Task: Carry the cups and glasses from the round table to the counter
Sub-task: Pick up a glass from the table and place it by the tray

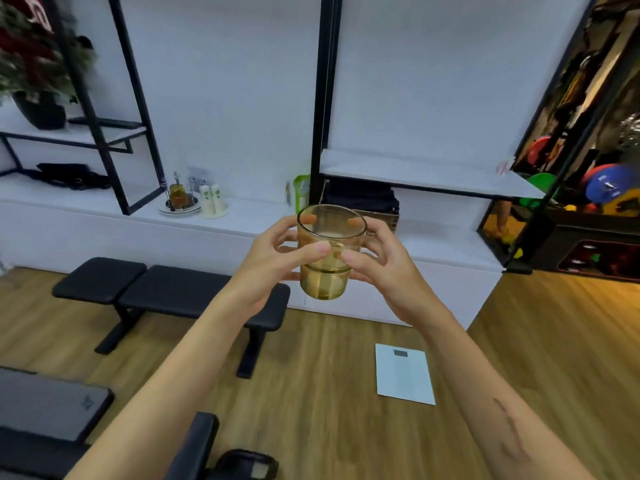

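Both hands, left hand [277, 258] and right hand [384, 265], wrapped around amber glass [327, 271], held upright above wooden floor [329, 358]

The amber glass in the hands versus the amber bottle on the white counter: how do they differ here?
The amber glass is held in the air by the left hand and the right hand; the amber bottle stands on a plate on the counter. The glass is open-topped and looks nearly empty; the bottle carries a spout on top. Both are upright, see-through and amber.
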